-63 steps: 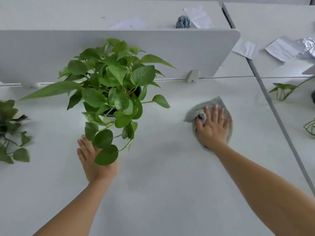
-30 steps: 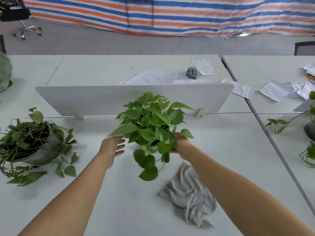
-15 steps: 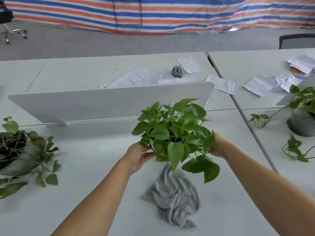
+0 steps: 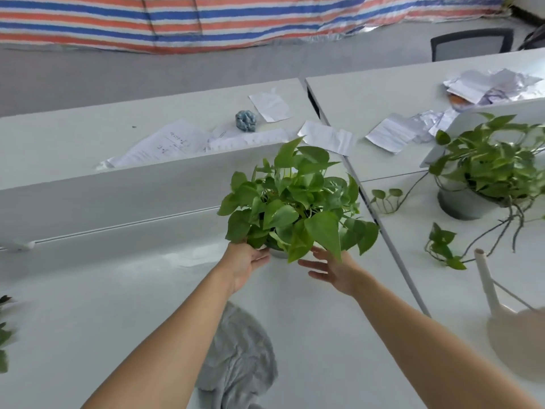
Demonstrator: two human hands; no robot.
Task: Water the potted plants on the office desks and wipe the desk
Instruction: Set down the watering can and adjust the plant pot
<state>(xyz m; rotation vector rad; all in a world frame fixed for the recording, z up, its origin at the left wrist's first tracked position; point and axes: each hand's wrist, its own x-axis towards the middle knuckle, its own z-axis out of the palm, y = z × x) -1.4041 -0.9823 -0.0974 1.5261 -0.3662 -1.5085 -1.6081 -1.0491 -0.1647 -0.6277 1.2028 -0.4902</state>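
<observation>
A leafy green potted plant (image 4: 295,202) stands on the white desk (image 4: 103,305) near its right edge, just in front of the divider panel. My left hand (image 4: 244,262) holds the small pot from the left, its fingers hidden under the leaves. My right hand (image 4: 333,270) hovers just right of the pot with straight, spread fingers and holds nothing. A crumpled grey cloth (image 4: 239,358) lies on the desk below, between my forearms.
A white divider panel (image 4: 118,187) runs along the desk's back. On the neighbouring desk to the right stand a trailing plant in a grey pot (image 4: 486,175) and a pale watering can (image 4: 516,340) with a long spout. Papers (image 4: 168,143) lie beyond the divider. Leaves (image 4: 3,335) show at the left edge.
Both hands carried the plant to the right and up the desk, away from the cloth. My right hand has come off the pot and opened; the left still holds it.
</observation>
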